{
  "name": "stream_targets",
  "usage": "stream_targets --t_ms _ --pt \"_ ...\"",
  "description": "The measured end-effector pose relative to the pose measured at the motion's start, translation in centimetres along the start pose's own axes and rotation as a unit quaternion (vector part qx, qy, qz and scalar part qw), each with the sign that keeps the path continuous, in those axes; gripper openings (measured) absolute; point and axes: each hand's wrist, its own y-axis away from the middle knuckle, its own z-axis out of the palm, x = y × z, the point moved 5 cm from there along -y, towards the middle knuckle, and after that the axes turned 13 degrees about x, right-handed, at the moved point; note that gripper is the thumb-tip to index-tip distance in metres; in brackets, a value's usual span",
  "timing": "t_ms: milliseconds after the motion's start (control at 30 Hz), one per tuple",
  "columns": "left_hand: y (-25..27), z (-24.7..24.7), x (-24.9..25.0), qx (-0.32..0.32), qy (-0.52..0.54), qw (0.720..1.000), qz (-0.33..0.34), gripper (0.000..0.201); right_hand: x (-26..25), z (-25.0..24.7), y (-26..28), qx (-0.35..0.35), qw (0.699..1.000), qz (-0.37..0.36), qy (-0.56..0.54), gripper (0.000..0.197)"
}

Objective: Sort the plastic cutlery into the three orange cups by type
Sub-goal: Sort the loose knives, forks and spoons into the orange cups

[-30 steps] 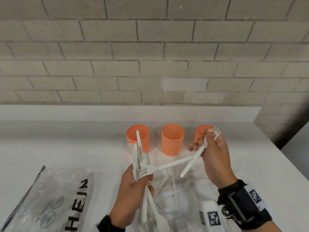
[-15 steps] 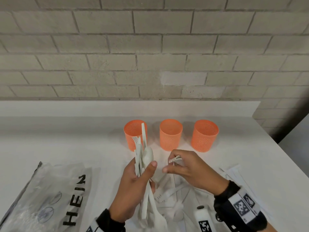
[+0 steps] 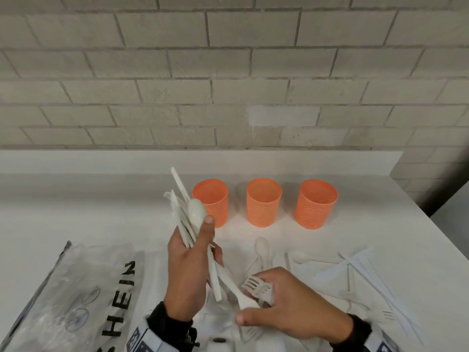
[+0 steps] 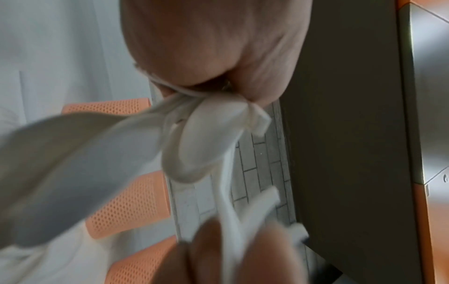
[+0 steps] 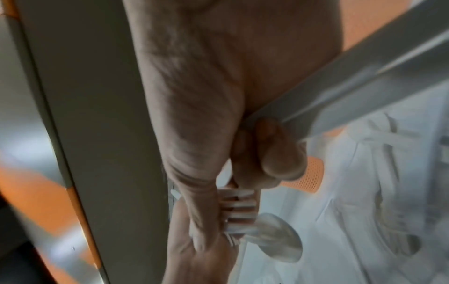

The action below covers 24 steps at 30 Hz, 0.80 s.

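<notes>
Middle orange cup (image 3: pixel 264 202): upright on the white counter (image 3: pixel 76 212), near the brick wall (image 3: pixel 228 72); taken here as the landmark.

Left orange cup (image 3: pixel 210 202): upright, just left of the middle cup, not touching it.

Right orange cup (image 3: pixel 316 203): upright, just right of the middle cup, apart from it. None of the three shows any cutlery above its rim.

Left hand (image 3: pixel 189 270): in front of the middle cup and to its left, raised off the counter, fingers and thumb curled round a bundle of white cutlery (image 3: pixel 185 212). The bundle's upper ends overlap the left cup in the head view; a spoon bowl (image 3: pixel 196 212) shows under the thumb tip.

Right hand (image 3: pixel 291 306): directly in front of the middle cup, low over the counter, fingers curled about a white fork (image 3: pixel 256 288), tines pointing toward the left hand.

Loose cutlery (image 3: pixel 264 250): white spoons, forks and knives scattered on the counter in front of the middle cup and off to its right.

Clear plastic bag (image 3: pixel 76 295): flat on the counter, well left of the middle cup, black lettering on it.
</notes>
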Motion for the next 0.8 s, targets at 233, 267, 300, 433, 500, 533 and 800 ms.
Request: stream_targets --t_ms 233,267,300,433,500,533,800 --pt "-2.0 -1.8 0.6 0.035 -0.014 0.999 0.014 0.023 0.8 -4.4 1.2 0.181 0.975 0.014 -0.127 0.028" --pt "-1.7 -1.6 0.5 0.025 -0.029 0.999 0.021 0.025 1.1 -5.0 1.2 0.215 0.961 0.022 -0.174 0.035" --pt "-1.3 -1.3 0.3 0.010 -0.045 0.999 0.029 0.027 1.2 -5.5 1.0 0.247 0.944 0.024 -0.215 0.043" --pt "0.6 0.0 -0.5 -0.040 -0.082 0.995 0.045 0.028 0.2 -6.8 -0.5 0.307 0.888 -0.023 -0.341 0.046" --pt "1.0 -0.2 -1.0 -0.040 -0.090 0.994 0.037 0.029 -0.4 -7.6 -1.4 0.313 0.871 -0.050 -0.377 0.040" --pt "0.9 -0.5 -1.1 -0.034 -0.092 0.995 0.035 0.029 -0.7 -8.2 -1.7 0.315 0.865 -0.061 -0.386 0.039" --pt "-1.2 -4.0 -1.4 0.039 -0.080 0.996 0.022 0.034 -0.5 -10.5 -3.3 0.311 0.830 -0.064 -0.459 0.033"
